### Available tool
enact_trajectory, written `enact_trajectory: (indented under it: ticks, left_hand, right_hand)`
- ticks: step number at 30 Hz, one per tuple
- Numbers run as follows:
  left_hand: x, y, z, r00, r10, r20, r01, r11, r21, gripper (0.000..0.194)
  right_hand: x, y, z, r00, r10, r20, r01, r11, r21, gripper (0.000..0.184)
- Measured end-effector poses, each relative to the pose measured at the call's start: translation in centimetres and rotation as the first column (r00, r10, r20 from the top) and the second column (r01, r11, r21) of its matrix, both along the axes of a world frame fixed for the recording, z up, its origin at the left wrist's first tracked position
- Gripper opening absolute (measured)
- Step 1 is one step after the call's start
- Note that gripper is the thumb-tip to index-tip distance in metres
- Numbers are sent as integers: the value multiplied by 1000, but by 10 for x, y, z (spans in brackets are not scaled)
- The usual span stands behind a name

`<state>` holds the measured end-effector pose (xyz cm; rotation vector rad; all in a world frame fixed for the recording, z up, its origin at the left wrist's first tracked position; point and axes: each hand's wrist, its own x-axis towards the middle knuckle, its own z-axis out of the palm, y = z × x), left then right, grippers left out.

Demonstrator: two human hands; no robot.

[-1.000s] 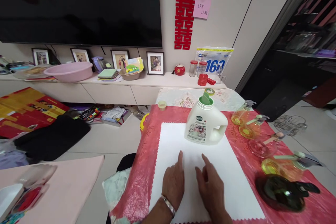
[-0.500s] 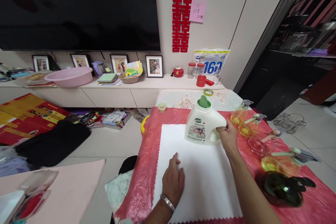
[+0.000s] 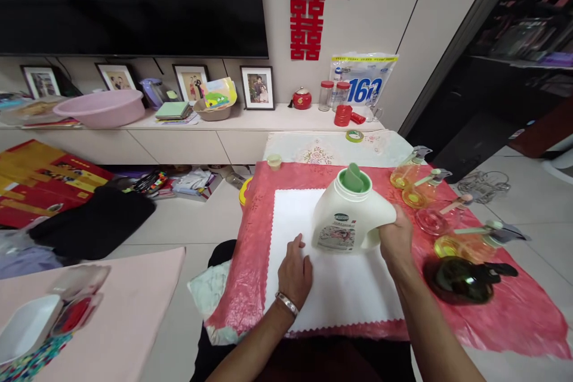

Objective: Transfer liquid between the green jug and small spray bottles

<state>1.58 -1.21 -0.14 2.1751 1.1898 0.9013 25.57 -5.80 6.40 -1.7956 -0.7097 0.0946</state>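
A white detergent jug (image 3: 344, 221) with a green spout stands on a white scalloped mat (image 3: 340, 286), which lies over a red table cover (image 3: 501, 310). My right hand (image 3: 396, 239) is wrapped round the jug's handle on its right side. The jug leans slightly toward me. My left hand (image 3: 294, 271), with a bracelet at the wrist, rests flat on the mat just left of the jug, fingers loosely stretched.
Several small spray bottles with yellow and pink liquid (image 3: 423, 191) lie along the right of the cover, with a dark green one (image 3: 461, 280) nearest. A tape roll (image 3: 354, 135) sits at the table's far end. A pink table (image 3: 120, 322) is at left, clutter on the floor.
My right hand left the mat, reached the jug's handle and closed on it, drawing the jug nearer. The left hand stayed on the mat. The view dipped down.
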Motion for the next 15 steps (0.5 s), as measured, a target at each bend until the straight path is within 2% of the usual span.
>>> enact_trajectory:
  ticks: [3,7,9,11,13,15]
  left_hand:
    - [-1,1,-1,1000,-12,-9,12,1000,-2,49]
    - [-2,2,0,1000,-16,-23,15,1000,-20,48]
    - [-2,2,2,999,-18,-38,17,999,-37,46]
    - [-2,3,5,999,-22,-49,19,998,-52,45]
    - [-2,3,7,998,-26,-58,22,998,-64,45]
    - [-1,3,10,997,-34,-74,28,997,-78,46]
  right_hand:
    - [-7,-3,-1,998,-3,69,5,999,-32,34]
    - [-15,-17,10,980,58,192,-46,997,-68,41]
    - [-24,-38,15,968,57,245,-38,996,-81,49]
    - [-36,-68,18,958,3,285,21,997,-79,52]
    - [-46,-102,18,944,-107,311,130,990,-53,45]
    - [-49,-136,15,910,-262,321,277,961,1,42]
